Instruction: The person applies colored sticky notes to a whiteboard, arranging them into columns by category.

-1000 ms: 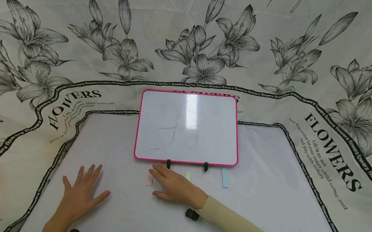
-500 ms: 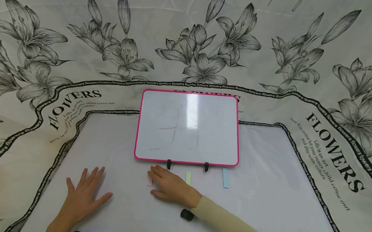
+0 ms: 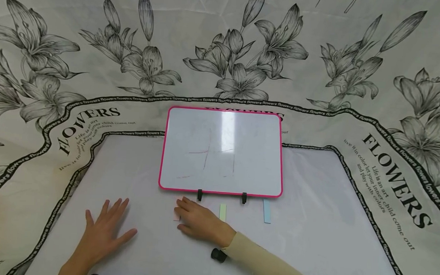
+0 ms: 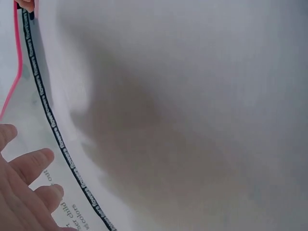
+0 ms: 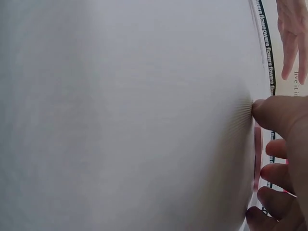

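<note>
In the head view my right hand (image 3: 202, 220) reaches left over a pink strip (image 3: 176, 217), its fingers covering most of it. The right wrist view shows the thumb (image 5: 269, 113) pressed to the white cloth, which puckers at its tip. Part of the pink strip (image 5: 258, 159) shows between thumb and fingers, still down on the cloth. To the left, my left hand (image 3: 105, 232) is spread with nothing in it, low over the cloth. A green strip (image 3: 222, 212) lies just beyond the right hand, and a blue strip (image 3: 266, 211) farther right.
A pink-framed whiteboard (image 3: 219, 153) with faint red marks stands behind the strips on black feet (image 3: 244, 198). White cloth (image 3: 311, 238) covers the table, bordered by a flower-printed cloth (image 3: 389, 188). A small black wrist-worn device (image 3: 218, 255) sits under the right wrist.
My left hand has drifted slightly right, staying spread. My right hand has shifted a little left and down, and its fingers bend a bit more over the pink strip. The strips stay put.
</note>
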A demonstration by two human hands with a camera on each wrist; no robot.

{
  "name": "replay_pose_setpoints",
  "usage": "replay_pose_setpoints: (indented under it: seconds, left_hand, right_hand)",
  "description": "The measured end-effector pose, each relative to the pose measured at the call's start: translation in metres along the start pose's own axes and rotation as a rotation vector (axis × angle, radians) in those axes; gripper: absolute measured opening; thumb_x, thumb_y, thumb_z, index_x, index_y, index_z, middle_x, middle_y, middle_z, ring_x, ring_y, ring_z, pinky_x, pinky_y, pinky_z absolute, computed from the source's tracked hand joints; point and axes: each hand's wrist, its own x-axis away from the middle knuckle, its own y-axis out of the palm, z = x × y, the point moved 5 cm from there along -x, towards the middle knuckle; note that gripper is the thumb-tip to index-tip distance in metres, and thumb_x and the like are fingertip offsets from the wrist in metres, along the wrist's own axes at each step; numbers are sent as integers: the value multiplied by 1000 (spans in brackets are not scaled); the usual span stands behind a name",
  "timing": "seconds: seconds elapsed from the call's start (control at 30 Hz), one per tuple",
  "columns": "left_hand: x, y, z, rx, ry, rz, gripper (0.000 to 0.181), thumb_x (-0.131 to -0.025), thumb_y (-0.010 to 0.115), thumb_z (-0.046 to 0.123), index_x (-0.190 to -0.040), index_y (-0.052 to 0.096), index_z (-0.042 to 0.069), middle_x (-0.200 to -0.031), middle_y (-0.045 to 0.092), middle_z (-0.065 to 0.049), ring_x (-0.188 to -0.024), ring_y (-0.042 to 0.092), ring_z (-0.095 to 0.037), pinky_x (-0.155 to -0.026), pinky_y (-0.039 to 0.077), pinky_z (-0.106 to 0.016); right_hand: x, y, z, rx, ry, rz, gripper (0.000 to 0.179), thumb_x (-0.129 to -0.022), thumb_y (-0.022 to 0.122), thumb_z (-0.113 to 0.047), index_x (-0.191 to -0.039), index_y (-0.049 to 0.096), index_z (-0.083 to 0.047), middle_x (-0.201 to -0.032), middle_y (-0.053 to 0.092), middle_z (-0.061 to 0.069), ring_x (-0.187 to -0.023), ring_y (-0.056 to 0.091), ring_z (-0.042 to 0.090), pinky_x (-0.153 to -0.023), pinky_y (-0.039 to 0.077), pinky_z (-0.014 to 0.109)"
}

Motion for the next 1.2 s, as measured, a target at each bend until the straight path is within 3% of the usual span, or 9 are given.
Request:
replay_pose_setpoints:
  seconds: [0.2,0.4,0.63,0.8,1.0,1.2]
  left_hand:
    - [1,5,6,36,28,33,94,-86,73,61,-162,34,22,-156,48,-21,-147,33,-54,-107,9,-88]
    - [0,3,11,44,33,35,94,-86,73,61,-162,34,21,-157,47,-20,-148,33,-52,-109,10,-87]
    - [-2,0,10,20,31,41,95,-86,73,59,-162,32,20,-157,47,-22,-147,34,-54,-106,15,-88]
    - [-5,3,10,67,24,34,92,-88,72,58,-162,34,19,-159,46,-19,-148,32,-53,-108,13,-87]
    - [-7,6,16,124,17,3,89,-88,74,55,-161,36,19,-160,45,-17,-149,31,-53,-110,11,-86]
    - [-7,8,21,134,13,-13,88,-89,73,55,-160,38,17,-159,46,-17,-148,32,-53,-109,13,-86]
  right_hand:
    - [-1,0,0,22,-31,75,31,-97,73,-29,-122,70,-11,-143,63,13,-138,57,27,-115,45,31]
    - [-3,-4,-1,7,-30,140,25,-92,79,-31,-109,74,-13,-133,67,10,-130,62,26,-112,48,31]
    - [-5,-5,-1,-20,2,167,19,-93,78,-28,-104,75,-13,-128,69,9,-128,63,27,-117,44,34]
    - [-7,-7,1,-64,25,201,18,-93,78,-27,-103,76,-12,-125,70,9,-125,64,26,-114,46,33]
    - [-8,-2,5,-196,86,152,20,-94,77,-25,-106,78,-9,-131,68,12,-129,61,26,-114,46,33]
    - [-5,0,11,-396,163,114,18,-95,76,-20,-107,77,-7,-137,65,13,-137,55,30,-117,43,38]
